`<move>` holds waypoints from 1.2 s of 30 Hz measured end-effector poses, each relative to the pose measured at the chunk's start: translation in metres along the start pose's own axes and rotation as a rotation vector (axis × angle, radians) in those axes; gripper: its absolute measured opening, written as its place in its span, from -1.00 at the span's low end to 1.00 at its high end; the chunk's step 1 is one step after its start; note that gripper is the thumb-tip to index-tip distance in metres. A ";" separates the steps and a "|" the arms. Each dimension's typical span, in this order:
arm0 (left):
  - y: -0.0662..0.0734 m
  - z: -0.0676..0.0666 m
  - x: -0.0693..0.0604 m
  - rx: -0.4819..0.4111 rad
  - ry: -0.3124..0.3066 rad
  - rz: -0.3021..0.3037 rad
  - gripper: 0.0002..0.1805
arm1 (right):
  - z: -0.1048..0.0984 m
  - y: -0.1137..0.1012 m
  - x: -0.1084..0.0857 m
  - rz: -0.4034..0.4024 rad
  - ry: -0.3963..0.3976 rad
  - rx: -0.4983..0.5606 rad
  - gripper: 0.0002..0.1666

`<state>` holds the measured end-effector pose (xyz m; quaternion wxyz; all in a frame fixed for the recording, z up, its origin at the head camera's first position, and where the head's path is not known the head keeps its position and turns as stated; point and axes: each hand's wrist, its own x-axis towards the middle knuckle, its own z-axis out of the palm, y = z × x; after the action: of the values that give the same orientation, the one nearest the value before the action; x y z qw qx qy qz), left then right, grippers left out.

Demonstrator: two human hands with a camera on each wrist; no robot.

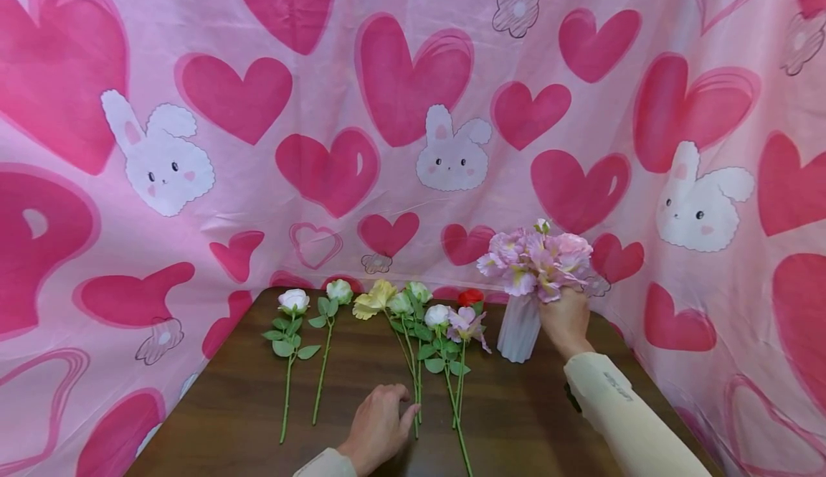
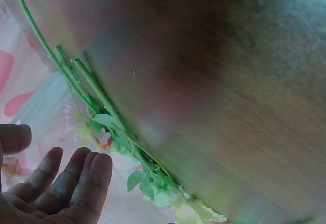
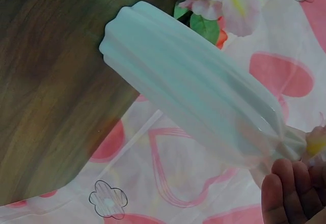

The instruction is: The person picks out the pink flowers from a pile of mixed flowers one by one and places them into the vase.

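Note:
A white fluted vase [image 1: 518, 330] stands upright at the table's right side, filled with pink and lilac artificial flowers [image 1: 538, 262]. My right hand [image 1: 566, 321] is at the vase's narrow neck, just under the blooms, with fingers curled against it in the right wrist view; the blooms hide part of the grip. Above the table's front middle, my left hand [image 1: 382, 419] is relaxed and holds nothing. Beside its fingertips lie stems of a yellow flower [image 1: 376, 299] and pale green roses [image 1: 401, 303]. Farther right lie a white rose [image 1: 437, 316] and a lilac flower [image 1: 467, 325].
On the left of the brown table [image 1: 219, 405] lie a pinkish-white rose [image 1: 293, 300] and a cream-green rose [image 1: 338, 291]. A red flower [image 1: 470, 296] lies near the back edge, left of the vase. Pink heart-and-rabbit cloth [image 1: 413, 204] hangs around the table.

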<state>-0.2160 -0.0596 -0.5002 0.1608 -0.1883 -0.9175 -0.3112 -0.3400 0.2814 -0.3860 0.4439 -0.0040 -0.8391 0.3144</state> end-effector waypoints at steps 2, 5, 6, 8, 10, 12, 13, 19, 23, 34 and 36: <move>0.000 0.000 0.000 0.002 0.000 -0.003 -0.87 | 0.002 0.001 -0.001 0.012 -0.012 -0.032 -0.74; 0.000 0.000 0.000 0.000 0.001 -0.002 -0.87 | 0.004 0.001 -0.003 0.031 -0.025 -0.067 -0.70; 0.000 0.000 0.000 -0.001 0.001 -0.001 -0.87 | 0.005 0.001 -0.004 0.034 -0.026 -0.073 -0.69; 0.001 0.000 0.000 -0.001 0.002 0.000 -0.87 | 0.006 0.001 -0.005 0.035 -0.020 -0.072 -0.68; 0.001 0.000 0.000 -0.001 0.003 0.001 -0.86 | 0.006 0.001 -0.006 0.035 -0.014 -0.068 -0.67; 0.001 0.000 0.000 0.000 0.001 0.001 -0.86 | 0.007 0.002 -0.007 0.028 -0.008 -0.066 -0.67; 0.002 -0.001 0.000 0.002 0.000 0.001 -0.86 | 0.007 0.002 -0.008 0.026 -0.006 -0.067 -0.69; 0.002 -0.001 -0.001 0.006 -0.002 -0.002 -0.86 | 0.004 0.000 -0.012 0.008 -0.003 -0.068 -0.79; 0.000 -0.001 -0.001 0.010 0.004 -0.002 -0.86 | 0.001 -0.002 -0.015 -0.002 0.000 -0.074 -0.80; -0.001 -0.001 0.000 0.017 0.020 0.007 -0.85 | -0.009 -0.004 -0.029 -0.057 0.077 -0.050 -0.84; 0.000 -0.002 0.000 0.018 0.022 0.009 -0.85 | -0.010 -0.004 -0.033 -0.065 0.091 -0.053 -0.79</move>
<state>-0.2158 -0.0609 -0.4993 0.1740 -0.1876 -0.9175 -0.3043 -0.3116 0.2739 -0.4039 0.4911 -0.0028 -0.8259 0.2769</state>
